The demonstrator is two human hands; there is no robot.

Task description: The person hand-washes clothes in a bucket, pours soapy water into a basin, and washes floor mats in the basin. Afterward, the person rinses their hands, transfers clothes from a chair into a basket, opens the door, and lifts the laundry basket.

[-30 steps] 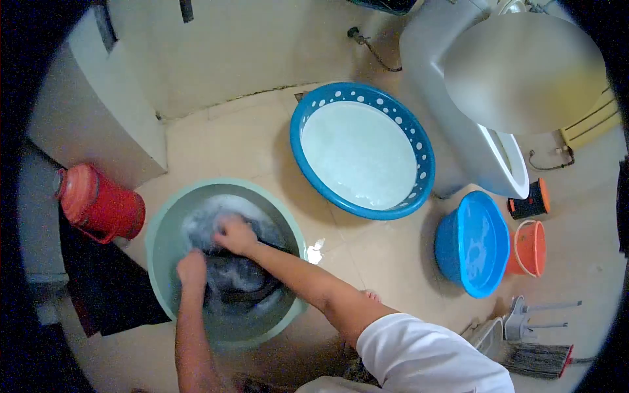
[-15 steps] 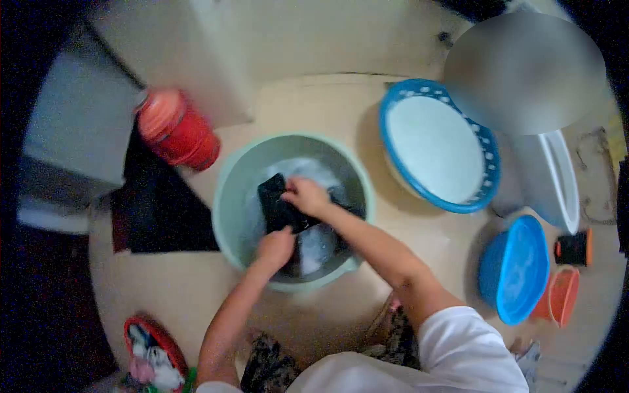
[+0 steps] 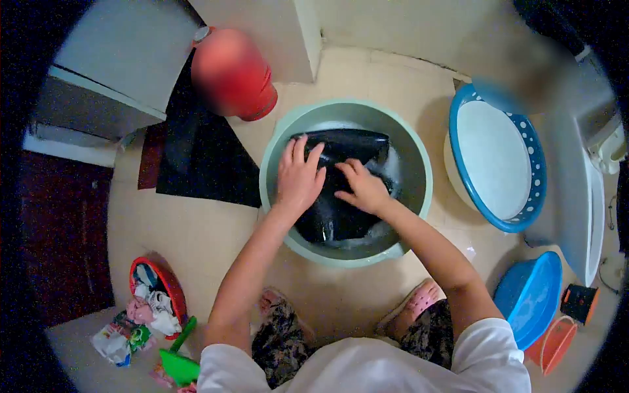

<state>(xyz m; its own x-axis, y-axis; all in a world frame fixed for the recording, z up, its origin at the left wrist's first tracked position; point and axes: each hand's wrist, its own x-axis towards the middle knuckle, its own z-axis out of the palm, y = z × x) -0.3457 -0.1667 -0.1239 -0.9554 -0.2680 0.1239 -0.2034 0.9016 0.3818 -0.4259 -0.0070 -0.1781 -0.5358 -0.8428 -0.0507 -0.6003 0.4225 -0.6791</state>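
A wet black cloth (image 3: 341, 216) lies spread and partly folded in the pale green basin (image 3: 347, 261), with suds around its edges. On the cloth's left part rests my left hand (image 3: 301, 175), fingers spread and pointing away from me. My right hand (image 3: 363, 188) touches the cloth's middle, its fingers apart and slightly bent. Neither hand is closed on the fabric.
A red jug (image 3: 242, 78) and a black mat (image 3: 203, 150) are beyond the basin's left. At right stand a blue-rimmed tub (image 3: 538, 164), a blue basin (image 3: 528, 298) and an orange bucket (image 3: 552, 345). A red basket (image 3: 175, 288) of clothes sits lower left.
The view has swung left, so the basin sits nearer the middle. The black cloth, earlier bunched and lifted between my hands, is now laid flatter, and both hands have opened over it.
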